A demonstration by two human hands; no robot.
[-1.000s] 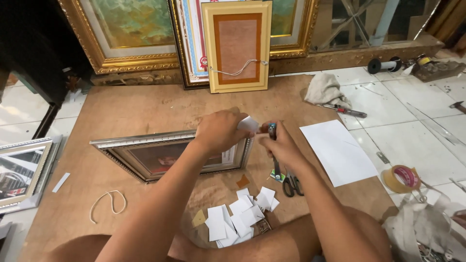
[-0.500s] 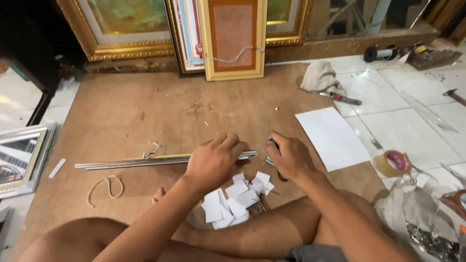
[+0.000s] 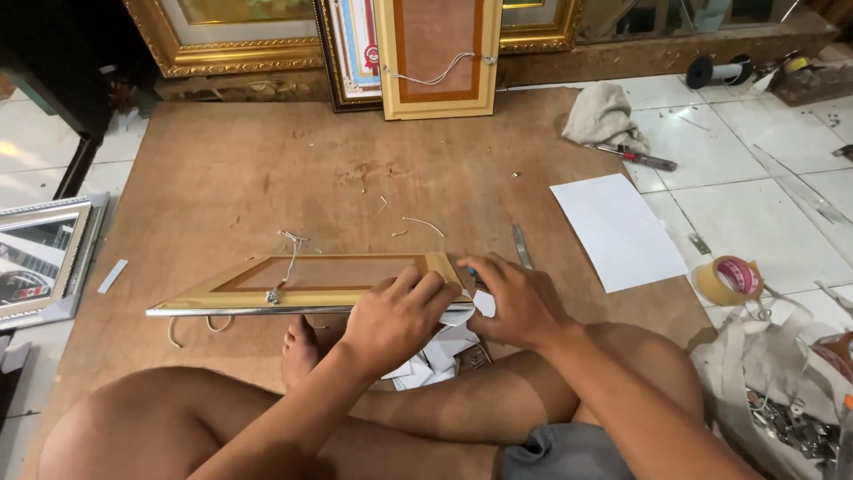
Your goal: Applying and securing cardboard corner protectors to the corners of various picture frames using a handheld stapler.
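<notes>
A picture frame [image 3: 311,277] lies tilted on the wooden board [image 3: 267,169], its tan back with a brown inner rectangle facing up and a silver edge toward me. A hanging string is fixed to its back. My left hand [image 3: 400,316] grips the near edge at the frame's right end. My right hand [image 3: 515,302] clasps the frame's right corner, and a bit of a teal-handled thing [image 3: 471,275] shows under its fingers. Small white paper pieces [image 3: 435,357] lie beneath both hands, by my crossed legs.
A metal blade [image 3: 522,246] lies just beyond my right hand. A white sheet [image 3: 617,231], tape roll [image 3: 729,280], rag [image 3: 604,116] and screwdriver [image 3: 635,158] are to the right. Framed pictures [image 3: 435,53] lean at the back. A silver frame [image 3: 40,258] lies left.
The frame has been turned over: its front faced me, then it stood edge-on, and now its back faces up. Both hands stayed at its right end.
</notes>
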